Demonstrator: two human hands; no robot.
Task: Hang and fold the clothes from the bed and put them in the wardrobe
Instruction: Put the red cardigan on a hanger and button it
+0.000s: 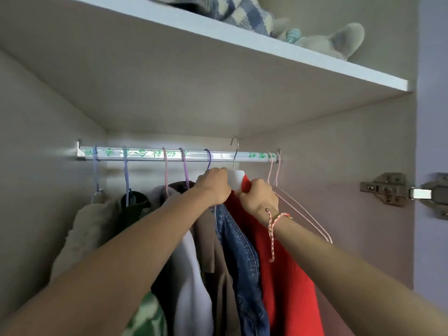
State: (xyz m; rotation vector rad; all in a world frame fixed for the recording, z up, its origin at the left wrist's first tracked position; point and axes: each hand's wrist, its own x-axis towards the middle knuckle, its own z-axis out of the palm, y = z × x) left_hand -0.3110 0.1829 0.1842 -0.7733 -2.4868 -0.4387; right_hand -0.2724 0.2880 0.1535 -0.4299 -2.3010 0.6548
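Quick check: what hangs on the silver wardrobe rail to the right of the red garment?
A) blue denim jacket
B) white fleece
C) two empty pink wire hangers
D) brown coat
C: the two empty pink wire hangers hang at the right end of the silver wardrobe rail, just past the red garment.

Shoulders of white hanger [234, 180] inside red garment [286, 275], hem past the bottom edge.

Shelf [363, 72] above rail [150, 155], toy [339, 40] on shelf's right end. Garments [191, 275] hang along rail's left and middle; two hangers [269, 166] at right end.
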